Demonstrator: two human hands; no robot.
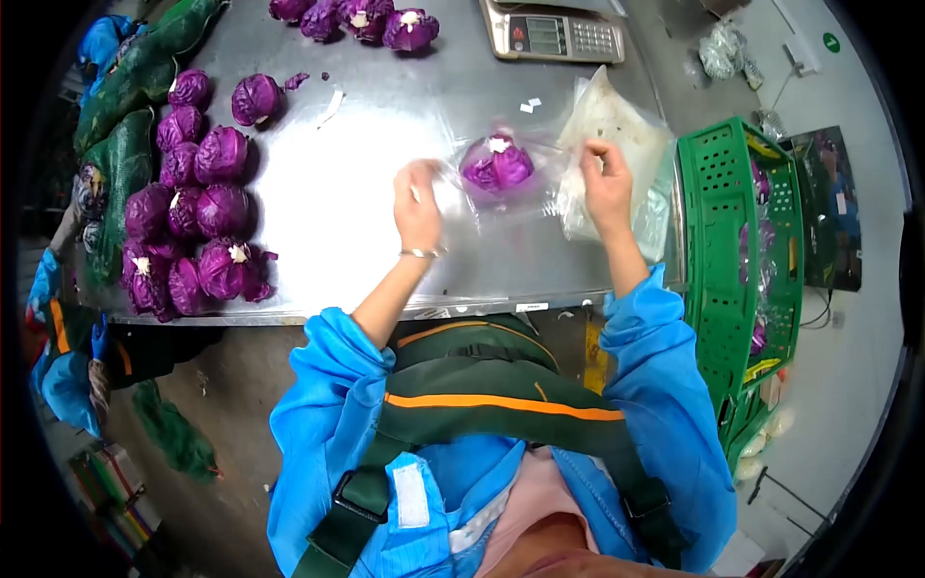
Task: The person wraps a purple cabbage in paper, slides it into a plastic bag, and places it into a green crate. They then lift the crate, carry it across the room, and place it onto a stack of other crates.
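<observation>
A purple cabbage (497, 166) lies in a clear plastic bag (515, 200) on the metal table (356, 193). To its left is my left hand (418, 204), its fingers bent near the bag's left edge and slightly blurred. My right hand (607, 183) is on the other side, thumb and fingertips pinched together at the bag's right edge. Whether my left fingers hold the film cannot be made out. Beneath and beside my right hand lies a stack of clear bags with a pale sheet (617, 120).
Several purple cabbages (222, 154) stand at the left beside green net sacks (120, 183); more sit at the back. A scale (557, 37) is at the back right. A green crate (718, 260) stands right of the table. Another person's blue sleeve (66, 385) shows far left.
</observation>
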